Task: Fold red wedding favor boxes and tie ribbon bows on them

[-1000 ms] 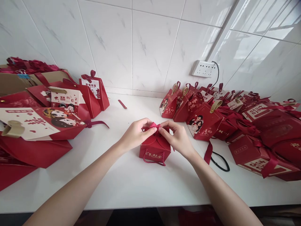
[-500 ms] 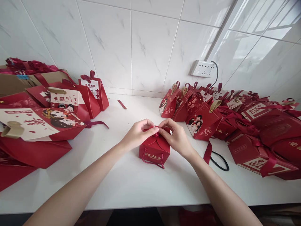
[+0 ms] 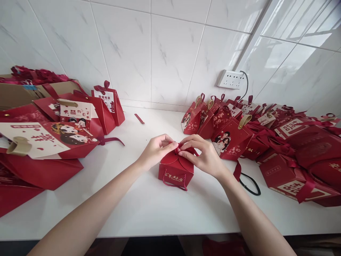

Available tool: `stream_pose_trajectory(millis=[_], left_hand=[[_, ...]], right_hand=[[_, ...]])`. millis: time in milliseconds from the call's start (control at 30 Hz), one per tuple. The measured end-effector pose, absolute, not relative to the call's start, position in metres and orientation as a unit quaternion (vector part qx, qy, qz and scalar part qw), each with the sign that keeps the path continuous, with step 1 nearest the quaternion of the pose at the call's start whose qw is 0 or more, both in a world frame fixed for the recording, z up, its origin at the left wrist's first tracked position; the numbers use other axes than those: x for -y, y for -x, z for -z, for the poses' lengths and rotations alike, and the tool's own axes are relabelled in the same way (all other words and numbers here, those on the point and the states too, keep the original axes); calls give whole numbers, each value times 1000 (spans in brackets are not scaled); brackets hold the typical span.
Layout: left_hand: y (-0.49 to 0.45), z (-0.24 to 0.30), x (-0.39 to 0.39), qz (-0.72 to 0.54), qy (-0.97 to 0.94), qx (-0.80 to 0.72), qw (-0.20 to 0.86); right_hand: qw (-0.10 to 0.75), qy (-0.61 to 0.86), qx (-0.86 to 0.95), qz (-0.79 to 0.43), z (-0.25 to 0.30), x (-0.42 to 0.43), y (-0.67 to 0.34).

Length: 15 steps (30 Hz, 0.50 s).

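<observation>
A small red gift box [image 3: 170, 168] with gold lettering and a twisted cord handle [image 3: 174, 185] stands upright on the white table [image 3: 125, 209]. Its curved top flaps are folded together. At the top, my left hand [image 3: 159, 151] pinches a red ribbon [image 3: 178, 148] between thumb and forefinger. My right hand [image 3: 201, 153] is closed on the same ribbon from the other side, thumb below and fingers above. Part of the ribbon is hidden behind my fingers, and a bit of it shows beside the right hand.
Red gift boxes [image 3: 231, 138] crowd the right side, and more boxes [image 3: 64, 167] are piled at left before a carton [image 3: 16, 90] of ribbons. A black loop [image 3: 252, 185], a red strip [image 3: 139, 118] and a wall socket [image 3: 231, 79] are around.
My right hand has shifted slightly, its fingers reaching further over the top of the box with the thumb lower. My left hand keeps its pinch. The view has moved a little.
</observation>
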<state>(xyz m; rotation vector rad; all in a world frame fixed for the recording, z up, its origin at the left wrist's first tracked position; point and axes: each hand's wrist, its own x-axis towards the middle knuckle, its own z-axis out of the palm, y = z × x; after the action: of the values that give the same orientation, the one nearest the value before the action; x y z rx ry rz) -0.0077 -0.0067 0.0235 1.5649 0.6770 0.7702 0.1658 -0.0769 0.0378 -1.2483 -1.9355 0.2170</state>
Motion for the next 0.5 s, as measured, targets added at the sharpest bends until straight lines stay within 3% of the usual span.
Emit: stream_pose_trajectory(millis=[300, 500], left_hand=[[17, -44, 9, -331, -777, -324, 425], [25, -52, 8, -273, -807, -355, 386]], right_hand=[[415, 542, 711, -168, -43, 81, -170], [388, 601, 674, -184, -49, 86, -168]])
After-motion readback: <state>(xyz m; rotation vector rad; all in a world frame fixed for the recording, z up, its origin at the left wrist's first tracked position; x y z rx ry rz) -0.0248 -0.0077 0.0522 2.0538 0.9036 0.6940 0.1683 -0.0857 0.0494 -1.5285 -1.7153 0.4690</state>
